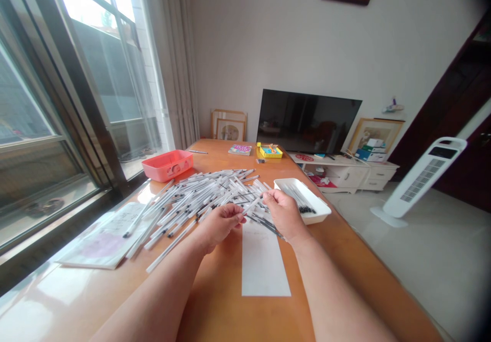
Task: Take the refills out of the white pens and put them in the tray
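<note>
Between my two hands is a slim clear pen barrel [252, 205], slanted up to the right. My left hand [224, 222] pinches its lower end, and the fingers of my right hand [282, 211] close on its upper end near a dark tip. A large heap of clear pen barrels [207, 194], some with black ends, spreads just beyond and left of my hands. Under the barrel lies a white sheet of paper [264, 270]. Beside my right hand stands a white tray [320, 217] with several black-tipped pens in it. Several dark refills or pens lie partly behind my right hand.
A red plastic basket [166, 167] stands at the left edge of the wooden table [218, 291]. A printed booklet [99, 247] lies front left, partly under pens. Farther back are a pink book [240, 150] and a yellow box [270, 153]. A tower fan [424, 178] stands right.
</note>
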{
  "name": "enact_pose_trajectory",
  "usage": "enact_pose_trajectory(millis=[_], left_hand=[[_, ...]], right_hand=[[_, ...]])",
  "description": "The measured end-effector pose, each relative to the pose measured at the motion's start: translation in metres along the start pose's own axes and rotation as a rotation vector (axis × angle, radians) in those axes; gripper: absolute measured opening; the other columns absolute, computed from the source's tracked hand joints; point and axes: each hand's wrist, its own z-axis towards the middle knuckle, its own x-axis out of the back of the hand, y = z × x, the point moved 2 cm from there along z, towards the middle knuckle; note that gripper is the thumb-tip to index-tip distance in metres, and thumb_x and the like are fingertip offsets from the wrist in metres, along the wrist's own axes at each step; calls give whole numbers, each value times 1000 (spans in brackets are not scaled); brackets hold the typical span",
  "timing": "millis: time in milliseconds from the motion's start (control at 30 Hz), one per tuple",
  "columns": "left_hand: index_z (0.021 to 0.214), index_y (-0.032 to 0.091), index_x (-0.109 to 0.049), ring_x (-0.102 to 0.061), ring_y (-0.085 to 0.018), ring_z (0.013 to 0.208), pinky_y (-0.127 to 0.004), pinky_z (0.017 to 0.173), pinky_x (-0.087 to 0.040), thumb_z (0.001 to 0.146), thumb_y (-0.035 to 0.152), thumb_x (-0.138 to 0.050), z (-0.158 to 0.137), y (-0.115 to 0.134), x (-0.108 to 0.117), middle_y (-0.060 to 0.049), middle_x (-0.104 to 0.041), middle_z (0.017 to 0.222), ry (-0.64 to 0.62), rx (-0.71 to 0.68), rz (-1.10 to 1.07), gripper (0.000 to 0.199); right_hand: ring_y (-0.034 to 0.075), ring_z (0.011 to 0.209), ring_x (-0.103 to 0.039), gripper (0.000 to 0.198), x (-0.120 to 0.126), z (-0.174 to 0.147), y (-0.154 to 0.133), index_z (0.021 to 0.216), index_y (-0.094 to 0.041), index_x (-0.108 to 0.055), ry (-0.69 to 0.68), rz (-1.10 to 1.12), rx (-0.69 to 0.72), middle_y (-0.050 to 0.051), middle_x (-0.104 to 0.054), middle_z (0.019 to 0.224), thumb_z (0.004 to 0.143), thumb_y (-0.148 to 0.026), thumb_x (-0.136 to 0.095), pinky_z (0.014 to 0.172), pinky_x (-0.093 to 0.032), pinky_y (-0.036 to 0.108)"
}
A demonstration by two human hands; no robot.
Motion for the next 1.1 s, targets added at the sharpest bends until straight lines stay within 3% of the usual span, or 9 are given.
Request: enact_pose_trajectory(millis=[633, 900, 1100], left_hand=[[87, 17, -70, -59, -17, 73, -31, 76, -44, 77, 37, -70, 1, -4, 2, -6, -70, 82, -20, -23, 109, 22], [91, 16, -69, -59, -17, 75, -31, 76, -44, 80, 36, -65, 1, -4, 2, -6, -71, 84, -11, -19, 159, 24], [93, 15, -68, -60, -16, 75, -31, 76, -43, 81, 41, -66, -1, 0, 3, -7, -72, 87, -72, 1, 144, 29]], right_hand=[[15, 63, -45, 31, 9, 0, -5, 73, -19, -63, -112, -109, -25, -2, -52, 62, 86, -46, -57, 59, -37, 26], [15, 59, -43, 33, 2, -1, 4, 70, -22, -58, -25, -234, 17, -3, -50, 58, 90, -48, -54, 56, -32, 28], [18, 70, -54, 31, 1, 0, 8, 86, -21, -65, -62, -13, -45, 1, -63, 74, 89, -51, -57, 66, -42, 30]])
